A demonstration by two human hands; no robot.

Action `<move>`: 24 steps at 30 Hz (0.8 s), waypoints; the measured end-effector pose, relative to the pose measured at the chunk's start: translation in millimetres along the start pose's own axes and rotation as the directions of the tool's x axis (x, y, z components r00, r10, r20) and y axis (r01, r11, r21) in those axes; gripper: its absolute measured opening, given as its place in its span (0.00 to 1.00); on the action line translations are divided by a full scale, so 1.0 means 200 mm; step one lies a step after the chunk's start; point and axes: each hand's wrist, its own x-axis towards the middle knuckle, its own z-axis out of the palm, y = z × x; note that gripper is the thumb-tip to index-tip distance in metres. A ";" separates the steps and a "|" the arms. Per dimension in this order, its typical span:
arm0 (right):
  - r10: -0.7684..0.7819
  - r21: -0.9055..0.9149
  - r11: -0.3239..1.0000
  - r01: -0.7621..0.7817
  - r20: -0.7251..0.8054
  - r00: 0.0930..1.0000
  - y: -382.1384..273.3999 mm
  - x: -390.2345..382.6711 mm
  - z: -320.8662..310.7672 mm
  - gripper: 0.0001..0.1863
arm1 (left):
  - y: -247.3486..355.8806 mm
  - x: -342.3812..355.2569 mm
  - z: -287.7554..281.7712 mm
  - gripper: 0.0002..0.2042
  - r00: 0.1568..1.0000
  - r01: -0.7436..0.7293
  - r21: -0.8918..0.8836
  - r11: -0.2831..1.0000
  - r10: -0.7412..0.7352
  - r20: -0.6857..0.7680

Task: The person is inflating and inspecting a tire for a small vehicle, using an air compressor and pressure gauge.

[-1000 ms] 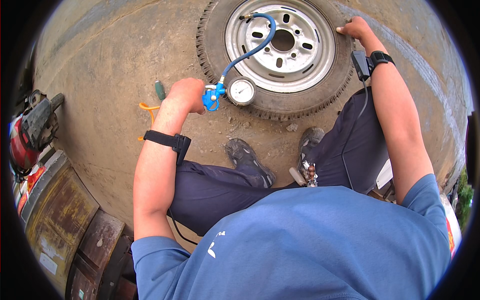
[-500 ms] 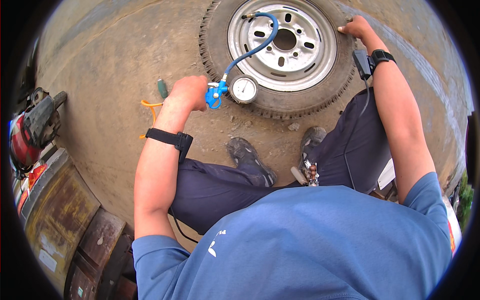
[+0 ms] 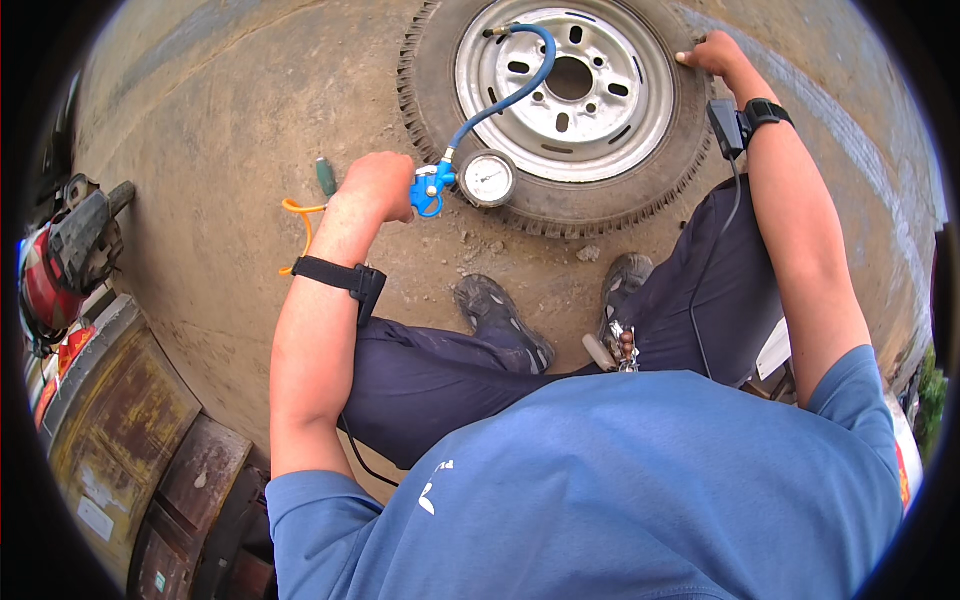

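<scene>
A tire (image 3: 430, 75) on a silver steel wheel rim (image 3: 525, 125) lies flat on the ground in front of me. My left hand (image 3: 380, 187) is closed round the handle of a blue tire inflator gun (image 3: 428, 188) with a round dial gauge (image 3: 488, 179). From the gun a blue hose (image 3: 525, 90) curves over the rim, its brass end resting near the rim's far left. An orange air line (image 3: 305, 222) shows behind my left wrist. My right hand (image 3: 712, 55) rests on the tire's right edge, thumb stretched out; its other fingers are curled over the side and mostly hidden.
A green-handled tool (image 3: 325, 177) lies on the ground left of my left hand. At the far left are a red and black machine (image 3: 50, 280) and a worn yellowish metal box (image 3: 120, 390). My shoes (image 3: 490, 305) stand close to the tire's near edge.
The needle on the dial gauge appears to have turned. Both hands, the inflator gun and the tire stay where they were.
</scene>
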 end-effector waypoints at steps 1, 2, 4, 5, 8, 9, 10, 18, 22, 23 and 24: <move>0.010 0.015 1.000 -0.010 0.014 1.000 0.00 0.00 0.00 0.32 | 0.00 0.00 0.00 0.18 1.000 0.006 -0.009 1.000 -0.006 0.005; 0.020 0.030 0.999 -0.021 0.029 0.999 0.00 0.00 0.00 0.32 | 0.01 -0.01 0.00 0.18 1.000 0.005 -0.009 1.000 -0.005 0.006; 0.016 0.029 0.999 -0.017 0.015 1.000 -0.01 -0.01 0.00 0.32 | 0.00 -0.01 0.00 0.19 1.000 0.001 0.000 1.000 -0.001 0.000; 0.013 0.028 1.000 -0.013 0.001 1.000 -0.01 -0.01 0.00 0.32 | 0.00 -0.01 0.00 0.19 1.000 0.002 0.000 1.000 -0.002 0.000; 0.025 0.022 0.999 -0.025 0.008 1.000 -0.01 -0.01 0.00 0.32 | 0.01 0.00 -0.01 0.19 1.000 0.000 0.001 1.000 0.000 0.002; 0.025 0.022 0.999 -0.025 0.009 1.000 -0.01 -0.01 0.00 0.32 | 0.02 -0.01 -0.03 0.19 0.999 0.018 0.012 1.000 -0.018 0.045; 0.017 0.016 1.000 -0.017 0.009 1.000 -0.01 -0.01 0.00 0.32 | 0.03 -0.02 -0.05 0.20 0.996 0.034 0.023 0.999 -0.036 0.087; 0.019 -0.012 1.000 -0.019 0.003 1.000 0.00 0.01 0.01 0.32 | 0.03 0.00 -0.04 0.20 0.997 0.021 0.026 0.999 -0.023 0.077; 0.023 0.000 1.000 -0.023 0.051 0.998 -0.01 0.01 0.00 0.32 | 0.02 -0.01 -0.03 0.20 0.998 0.021 0.032 0.999 -0.023 0.062; 0.036 0.013 0.999 -0.037 0.058 0.998 -0.02 0.00 0.00 0.32 | 0.02 -0.01 -0.03 0.20 0.998 0.022 0.031 0.999 -0.024 0.063; 0.036 0.012 0.999 -0.037 0.058 0.998 -0.01 0.00 0.00 0.32 | 0.02 -0.01 -0.03 0.20 0.998 0.022 0.027 0.999 -0.024 0.062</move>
